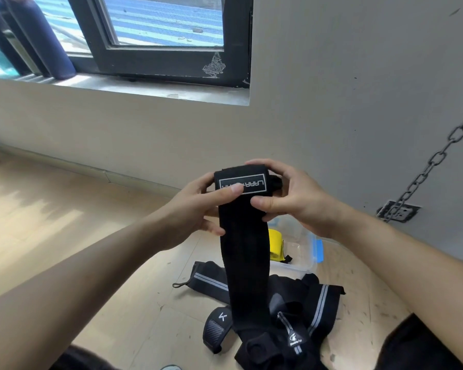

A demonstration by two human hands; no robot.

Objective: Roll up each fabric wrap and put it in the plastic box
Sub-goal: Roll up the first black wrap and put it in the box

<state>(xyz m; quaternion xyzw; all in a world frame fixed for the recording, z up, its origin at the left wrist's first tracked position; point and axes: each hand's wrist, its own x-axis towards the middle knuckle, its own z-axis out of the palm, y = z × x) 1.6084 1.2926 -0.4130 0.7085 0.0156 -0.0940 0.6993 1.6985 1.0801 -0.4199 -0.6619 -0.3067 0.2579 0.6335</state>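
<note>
The left hand and right hand pinched the labelled top of the black wrap; rolling looked barely started, next calling for winding its hanging length.

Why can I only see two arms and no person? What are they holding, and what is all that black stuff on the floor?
There is just one picture. It comes from a camera worn on the person's head, looking forward and down, so only their arms show. There is no machine here: the left hand and the right hand are bare. Together they grip the top end of a long black fabric wrap with a white-lettered label. The rest of it hangs down towards a pile below. On the wooden floor lie more black wraps, some with grey stripes. Behind them stands a clear plastic box with something yellow inside. A window is up on the wall.
</note>
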